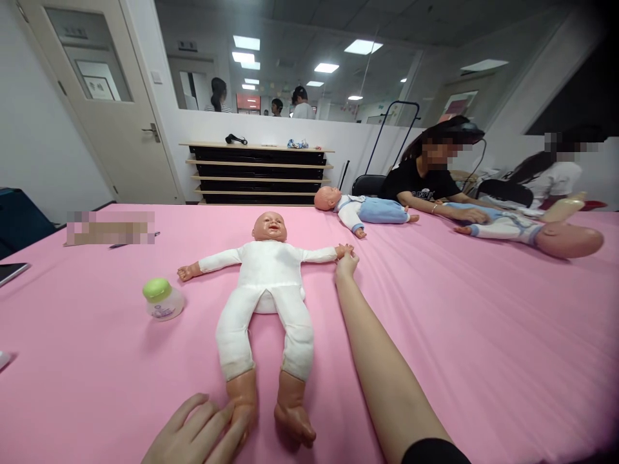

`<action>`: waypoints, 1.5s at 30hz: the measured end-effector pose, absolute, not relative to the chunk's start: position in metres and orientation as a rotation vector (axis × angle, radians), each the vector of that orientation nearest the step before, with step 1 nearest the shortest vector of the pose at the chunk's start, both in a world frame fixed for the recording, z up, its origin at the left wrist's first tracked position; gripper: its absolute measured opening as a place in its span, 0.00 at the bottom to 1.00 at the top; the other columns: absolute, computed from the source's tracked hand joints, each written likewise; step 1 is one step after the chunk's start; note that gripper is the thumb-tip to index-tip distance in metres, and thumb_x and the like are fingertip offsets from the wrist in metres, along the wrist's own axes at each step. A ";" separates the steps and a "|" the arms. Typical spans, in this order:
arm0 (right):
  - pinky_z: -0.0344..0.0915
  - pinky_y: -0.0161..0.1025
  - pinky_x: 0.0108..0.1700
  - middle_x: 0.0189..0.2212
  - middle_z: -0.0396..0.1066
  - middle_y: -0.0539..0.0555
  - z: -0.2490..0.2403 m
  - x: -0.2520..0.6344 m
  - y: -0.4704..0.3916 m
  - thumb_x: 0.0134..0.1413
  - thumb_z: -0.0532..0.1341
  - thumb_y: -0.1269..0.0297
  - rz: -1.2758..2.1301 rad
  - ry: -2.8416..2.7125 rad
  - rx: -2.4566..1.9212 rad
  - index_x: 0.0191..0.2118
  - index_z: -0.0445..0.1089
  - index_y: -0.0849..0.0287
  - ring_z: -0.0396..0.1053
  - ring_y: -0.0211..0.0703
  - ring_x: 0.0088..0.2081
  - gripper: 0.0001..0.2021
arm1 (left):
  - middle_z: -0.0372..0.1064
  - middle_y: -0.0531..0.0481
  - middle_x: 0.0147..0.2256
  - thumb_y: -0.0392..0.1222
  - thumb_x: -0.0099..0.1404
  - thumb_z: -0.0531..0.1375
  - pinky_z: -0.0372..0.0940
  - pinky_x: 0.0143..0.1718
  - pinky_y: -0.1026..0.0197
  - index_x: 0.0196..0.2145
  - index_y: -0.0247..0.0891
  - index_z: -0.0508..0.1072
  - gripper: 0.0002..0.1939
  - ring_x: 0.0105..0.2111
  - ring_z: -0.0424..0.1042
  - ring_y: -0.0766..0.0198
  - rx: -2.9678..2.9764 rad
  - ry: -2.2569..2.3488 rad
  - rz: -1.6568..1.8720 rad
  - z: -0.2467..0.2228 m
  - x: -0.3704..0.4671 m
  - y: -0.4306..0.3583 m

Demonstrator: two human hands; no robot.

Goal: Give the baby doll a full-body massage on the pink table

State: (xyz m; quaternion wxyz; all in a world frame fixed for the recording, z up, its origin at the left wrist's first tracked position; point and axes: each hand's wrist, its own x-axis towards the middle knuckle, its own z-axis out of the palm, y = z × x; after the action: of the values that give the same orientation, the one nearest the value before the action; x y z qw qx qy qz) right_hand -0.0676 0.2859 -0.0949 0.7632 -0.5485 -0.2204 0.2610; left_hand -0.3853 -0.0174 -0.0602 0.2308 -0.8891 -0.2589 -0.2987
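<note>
A baby doll (271, 270) in a white cloth body lies on its back on the pink sheet (435, 361), its arms stretched sideways and its feet toward me. My right hand (347, 263) reaches along the doll's side, with thumb and fingers closed on the doll's small hand (343, 250) at the right. Beside the doll's foot (242, 407) at the lower left is my left hand (196, 430), fingers stretched out and touching that foot. A small clear jar (164, 305) with a green lid stands left of the doll.
Another doll (377, 211) in blue and white clothes lies at the back. A person (430, 167) on the right handles a similar doll (512, 229), near a bottle (563, 209). A phone-like slab (12, 272) lies at the left edge. Shelves (258, 171) stand behind the table.
</note>
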 end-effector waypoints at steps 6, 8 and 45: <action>0.69 0.36 0.39 0.37 0.70 0.58 -0.100 -0.055 0.285 0.52 0.51 0.68 0.471 -0.376 -1.325 0.49 0.54 0.64 0.71 0.38 0.36 0.17 | 0.69 0.50 0.25 0.28 0.65 0.46 0.62 0.32 0.57 0.38 0.33 0.72 0.15 0.26 0.68 0.64 -2.506 -0.664 -0.782 -0.060 -0.382 -0.013; 0.69 0.36 0.39 0.37 0.69 0.57 -0.101 -0.053 0.283 0.46 0.52 0.73 0.426 -0.390 -1.387 0.48 0.56 0.65 0.71 0.39 0.36 0.19 | 0.69 0.50 0.24 0.32 0.66 0.47 0.63 0.32 0.57 0.38 0.34 0.71 0.13 0.27 0.68 0.63 -2.566 -0.632 -0.771 -0.053 -0.383 -0.011; 0.61 0.40 0.39 0.24 0.67 0.53 -0.095 -0.129 0.229 0.43 0.48 0.76 0.058 -1.734 -1.205 0.22 0.62 0.57 0.64 0.44 0.32 0.10 | 0.63 0.43 0.54 0.44 0.66 0.48 0.55 0.58 0.45 0.53 0.38 0.66 0.20 0.56 0.59 0.53 -2.901 -1.716 -0.836 -0.085 -0.418 0.114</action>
State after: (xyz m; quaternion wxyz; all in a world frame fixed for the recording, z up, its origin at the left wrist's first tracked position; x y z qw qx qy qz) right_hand -0.1294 0.2287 -0.0947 0.4923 -0.4966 -0.7145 0.0239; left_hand -0.4181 0.1142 -0.0850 -0.1647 -0.8239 -0.4875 -0.2375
